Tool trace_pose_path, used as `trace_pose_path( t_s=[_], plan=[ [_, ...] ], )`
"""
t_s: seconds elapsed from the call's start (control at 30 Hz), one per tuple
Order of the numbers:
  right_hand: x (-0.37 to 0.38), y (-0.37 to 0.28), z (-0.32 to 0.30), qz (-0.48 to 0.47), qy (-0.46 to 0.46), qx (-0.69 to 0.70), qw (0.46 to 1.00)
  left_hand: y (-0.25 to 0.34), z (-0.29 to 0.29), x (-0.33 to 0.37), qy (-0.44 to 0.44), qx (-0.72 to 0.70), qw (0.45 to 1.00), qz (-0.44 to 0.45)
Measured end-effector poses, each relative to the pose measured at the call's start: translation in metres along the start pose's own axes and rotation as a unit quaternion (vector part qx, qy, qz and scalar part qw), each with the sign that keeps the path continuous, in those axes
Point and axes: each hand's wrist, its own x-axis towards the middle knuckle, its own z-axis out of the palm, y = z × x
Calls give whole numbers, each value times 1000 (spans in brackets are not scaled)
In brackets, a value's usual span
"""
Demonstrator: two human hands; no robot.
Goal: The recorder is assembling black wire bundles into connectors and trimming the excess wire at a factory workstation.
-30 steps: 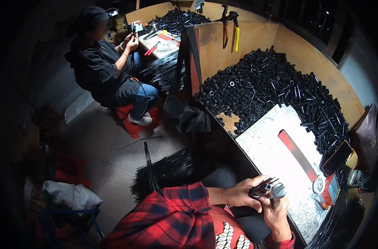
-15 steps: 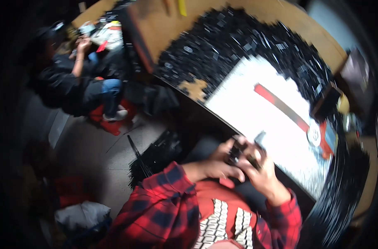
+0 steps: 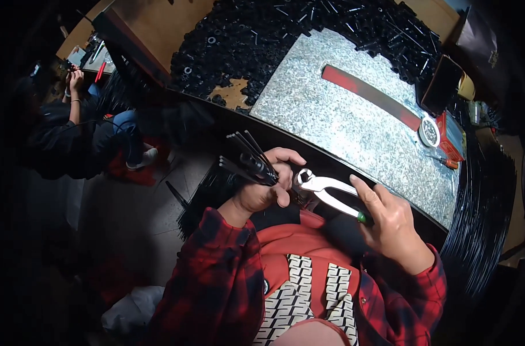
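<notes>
My left hand (image 3: 261,196) is closed round a black bundle of thin rods (image 3: 253,164), whose ends fan out up and to the left. Its thumb and index finger point toward the pincers. In my right hand (image 3: 394,222) are silver pincers (image 3: 326,185) with a green handle end, the fingers round the handles. Their round jaws sit just right of my left fingertips. I cannot tell whether the jaws touch anything. Both hands are above my lap, in front of the table's near edge.
A speckled stone slab (image 3: 308,115) carries a red-brown strip (image 3: 369,98) and, at its right, a small white dish (image 3: 429,131) beside a red box (image 3: 450,138). Black parts (image 3: 228,46) are heaped behind it. Long black rods (image 3: 475,225) lie rightward. A person (image 3: 72,127) sits at the far left.
My hands have moved apart from being close together. The pincers now show plainly in my right hand, and the rod bundle in my left. The view has shifted, and the blur is gone.
</notes>
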Motion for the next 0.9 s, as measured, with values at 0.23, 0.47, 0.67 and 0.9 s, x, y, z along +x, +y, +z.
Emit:
trace_pose_path(
  t_s=[0.23, 0.47, 0.67, 0.9],
  plan=[
    [-4, 0, 7, -58, 67, -141, 986, -2, 7, 11, -60, 77, 995, -20],
    [-4, 5, 13, -60, 101, -187, 975, 2, 20, 9, -31, 5, 996, -78],
    [-6, 7, 14, -58, 99, -205, 972, 3, 25, 9, -20, 42, 996, -80],
    [-9, 7, 13, -59, 83, -201, 974, 4, 31, 8, 24, 83, 990, -115]
  ],
)
